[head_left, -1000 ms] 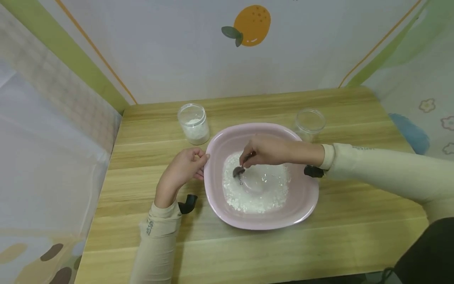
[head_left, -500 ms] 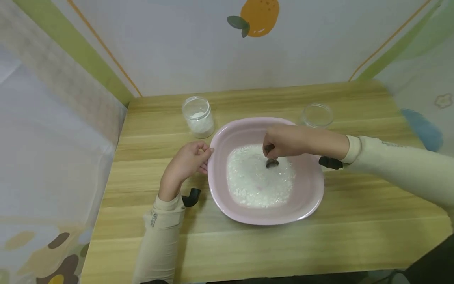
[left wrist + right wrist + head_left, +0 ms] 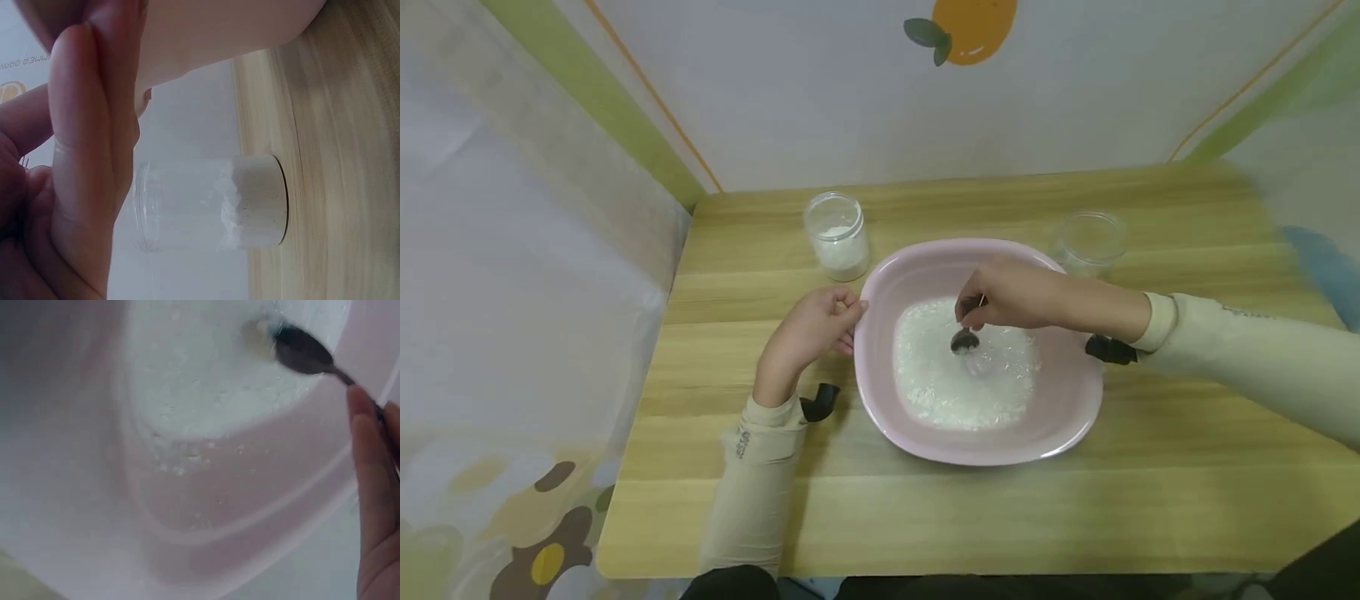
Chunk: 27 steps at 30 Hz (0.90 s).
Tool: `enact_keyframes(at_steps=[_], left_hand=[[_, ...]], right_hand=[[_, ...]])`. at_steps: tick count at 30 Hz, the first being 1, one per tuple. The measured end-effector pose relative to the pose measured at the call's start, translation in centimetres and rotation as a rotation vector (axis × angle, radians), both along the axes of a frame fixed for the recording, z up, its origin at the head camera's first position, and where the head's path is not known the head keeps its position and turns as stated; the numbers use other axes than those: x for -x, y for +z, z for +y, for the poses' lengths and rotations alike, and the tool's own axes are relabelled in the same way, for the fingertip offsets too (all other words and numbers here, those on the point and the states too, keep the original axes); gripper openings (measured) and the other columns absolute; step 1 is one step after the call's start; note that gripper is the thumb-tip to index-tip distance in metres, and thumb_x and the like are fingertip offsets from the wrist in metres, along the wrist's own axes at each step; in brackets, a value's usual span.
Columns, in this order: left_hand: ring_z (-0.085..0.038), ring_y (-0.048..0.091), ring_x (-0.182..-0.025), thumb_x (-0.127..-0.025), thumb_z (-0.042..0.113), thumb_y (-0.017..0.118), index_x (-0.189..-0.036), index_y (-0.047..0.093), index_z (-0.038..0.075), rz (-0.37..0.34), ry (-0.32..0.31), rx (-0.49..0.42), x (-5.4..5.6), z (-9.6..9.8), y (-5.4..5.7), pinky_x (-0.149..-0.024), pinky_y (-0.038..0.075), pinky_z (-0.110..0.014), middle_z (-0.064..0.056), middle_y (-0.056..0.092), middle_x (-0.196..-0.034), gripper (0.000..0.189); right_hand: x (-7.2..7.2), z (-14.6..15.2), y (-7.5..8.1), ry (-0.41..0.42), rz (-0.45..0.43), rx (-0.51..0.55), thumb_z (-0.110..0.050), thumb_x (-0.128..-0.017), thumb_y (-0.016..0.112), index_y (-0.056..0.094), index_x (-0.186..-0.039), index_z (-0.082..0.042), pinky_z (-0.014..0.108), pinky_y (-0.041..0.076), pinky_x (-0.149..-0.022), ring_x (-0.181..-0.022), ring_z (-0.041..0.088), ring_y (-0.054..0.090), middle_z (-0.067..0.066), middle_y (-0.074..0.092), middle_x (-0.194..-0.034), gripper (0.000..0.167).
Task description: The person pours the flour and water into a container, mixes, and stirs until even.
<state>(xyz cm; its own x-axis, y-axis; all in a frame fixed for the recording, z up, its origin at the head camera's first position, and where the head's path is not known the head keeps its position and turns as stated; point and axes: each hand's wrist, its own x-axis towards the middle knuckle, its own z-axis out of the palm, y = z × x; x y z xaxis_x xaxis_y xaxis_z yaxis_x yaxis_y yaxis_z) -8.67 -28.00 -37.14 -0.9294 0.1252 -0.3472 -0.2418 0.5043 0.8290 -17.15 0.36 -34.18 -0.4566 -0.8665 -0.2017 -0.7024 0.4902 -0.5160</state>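
Observation:
A pink plastic basin [image 3: 977, 450] holds a white, wet-looking mixture [image 3: 958, 392] across its bottom. My right hand [image 3: 1018, 293] reaches over the basin and pinches a dark metal spoon [image 3: 965, 341] by its handle, bowl end down at the mixture. In the right wrist view the spoon [image 3: 303, 350] hangs close over the white surface, its handle between thumb and fingers. My left hand [image 3: 808, 329] grips the basin's left rim, thumb on top and fingers beneath. Close up in the left wrist view, its fingers [image 3: 94, 125] lie against the basin's outer wall [image 3: 206, 37].
Behind the basin at left stands a clear jar [image 3: 838, 237] partly filled with white powder. A second clear jar [image 3: 1088, 242] stands at back right, partly hidden by the basin and right arm. All rests on a wooden table [image 3: 925, 517] against a printed curtain [image 3: 820, 100].
My right hand has swept the spoon from the left side of the mixture toward its middle, and the mixture's surface has shifted. The left hand keeps its hold. The head view has tilted slightly.

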Motion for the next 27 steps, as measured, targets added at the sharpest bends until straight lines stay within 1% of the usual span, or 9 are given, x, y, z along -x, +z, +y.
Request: enact_keyframes(at_steps=[3, 7, 9, 12, 15, 18, 22, 25, 27], left_hand=[[-0.015, 0.07, -0.068, -0.109, 0.022, 0.054, -0.104, 0.062, -0.002, 0.0, -0.006, -0.01, 0.2, 0.2, 0.0, -0.076, 0.067, -0.047, -0.01, 0.07, -0.083, 0.025], [-0.015, 0.07, -0.067, -0.109, 0.021, 0.053, -0.103, 0.062, -0.001, -0.008, 0.002, -0.005, 0.0, 0.1, 0.1, -0.076, 0.067, -0.049, -0.01, 0.07, -0.082, 0.024], [-0.015, 0.07, -0.068, -0.109, 0.02, 0.053, -0.103, 0.062, -0.001, -0.014, 0.005, -0.009, -0.1, 0.1, 0.0, -0.077, 0.067, -0.049, -0.01, 0.07, -0.083, 0.024], [-0.015, 0.07, -0.068, -0.109, 0.02, 0.052, -0.104, 0.062, -0.002, -0.022, 0.001, -0.011, -0.2, 0.2, 0.0, -0.076, 0.067, -0.048, -0.01, 0.071, -0.084, 0.024], [-0.015, 0.07, -0.067, -0.109, 0.019, 0.053, -0.103, 0.061, -0.002, -0.022, 0.005, -0.011, -0.3, 0.3, -0.1, -0.076, 0.067, -0.047, -0.011, 0.071, -0.084, 0.024], [-0.015, 0.069, -0.067, -0.109, 0.019, 0.053, -0.103, 0.061, -0.002, -0.022, 0.002, -0.013, -0.3, 0.4, -0.2, -0.076, 0.067, -0.047, -0.011, 0.071, -0.084, 0.024], [-0.015, 0.069, -0.068, -0.109, 0.019, 0.053, -0.103, 0.061, -0.002, -0.028, -0.005, -0.01, -0.2, 0.4, -0.3, -0.077, 0.067, -0.047, -0.011, 0.07, -0.085, 0.024], [-0.016, 0.069, -0.067, -0.109, 0.018, 0.052, -0.103, 0.062, -0.002, -0.018, 0.0, 0.0, -0.1, 0.4, -0.2, -0.077, 0.067, -0.048, -0.011, 0.07, -0.085, 0.023], [-0.015, 0.069, -0.067, -0.109, 0.018, 0.052, -0.103, 0.062, -0.003, -0.007, 0.0, -0.003, 0.0, 0.5, -0.2, -0.076, 0.067, -0.048, -0.012, 0.07, -0.085, 0.023]], right_hand=[[0.6, 0.4, 0.2, -0.019, 0.074, -0.019, -0.006, -0.092, 0.074, 0.079, -0.089, -0.01, 0.028, 0.057, -0.071, -0.071, 0.005, 0.065, -0.002, 0.077, -0.079, 0.007], [0.9, 0.5, 0.5, -0.003, 0.098, -0.057, -0.005, -0.091, 0.073, 0.077, -0.082, -0.01, 0.026, 0.05, -0.066, -0.066, 0.007, 0.056, -0.004, 0.069, -0.071, 0.011], [0.9, 0.6, 0.6, 0.013, 0.054, -0.09, -0.004, -0.091, 0.072, 0.075, -0.08, -0.01, 0.024, 0.049, -0.064, -0.065, 0.007, 0.056, -0.004, 0.069, -0.069, 0.013], [0.4, 0.7, 0.5, 0.044, -0.063, -0.116, -0.004, -0.091, 0.072, 0.076, -0.078, -0.009, 0.02, 0.05, -0.061, -0.065, 0.007, 0.065, -0.002, 0.073, -0.069, 0.014], [-0.3, 0.7, 0.2, 0.07, -0.182, -0.082, -0.004, -0.092, 0.073, 0.077, -0.079, -0.008, 0.019, 0.053, -0.061, -0.068, 0.009, 0.072, 0.001, 0.077, -0.072, 0.014], [-1.1, 0.5, -0.3, 0.09, -0.217, -0.028, -0.006, -0.091, 0.076, 0.079, -0.082, -0.01, 0.017, 0.054, -0.064, -0.07, 0.006, 0.072, -0.001, 0.077, -0.074, 0.01], [-1.3, -0.4, -0.9, 0.123, -0.194, 0.038, -0.008, -0.092, 0.078, 0.081, -0.089, -0.01, 0.017, 0.057, -0.069, -0.074, 0.002, 0.07, -0.001, 0.08, -0.082, 0.005], [-0.4, -1.3, -0.9, 0.132, -0.133, 0.084, -0.007, -0.093, 0.077, 0.081, -0.092, -0.007, 0.02, 0.059, -0.071, -0.077, 0.005, 0.071, 0.003, 0.081, -0.088, 0.004], [0.4, -1.7, -1.0, 0.121, -0.071, 0.1, -0.007, -0.093, 0.076, 0.081, -0.093, -0.007, 0.023, 0.06, -0.074, -0.081, 0.008, 0.074, 0.004, 0.081, -0.089, 0.005]])
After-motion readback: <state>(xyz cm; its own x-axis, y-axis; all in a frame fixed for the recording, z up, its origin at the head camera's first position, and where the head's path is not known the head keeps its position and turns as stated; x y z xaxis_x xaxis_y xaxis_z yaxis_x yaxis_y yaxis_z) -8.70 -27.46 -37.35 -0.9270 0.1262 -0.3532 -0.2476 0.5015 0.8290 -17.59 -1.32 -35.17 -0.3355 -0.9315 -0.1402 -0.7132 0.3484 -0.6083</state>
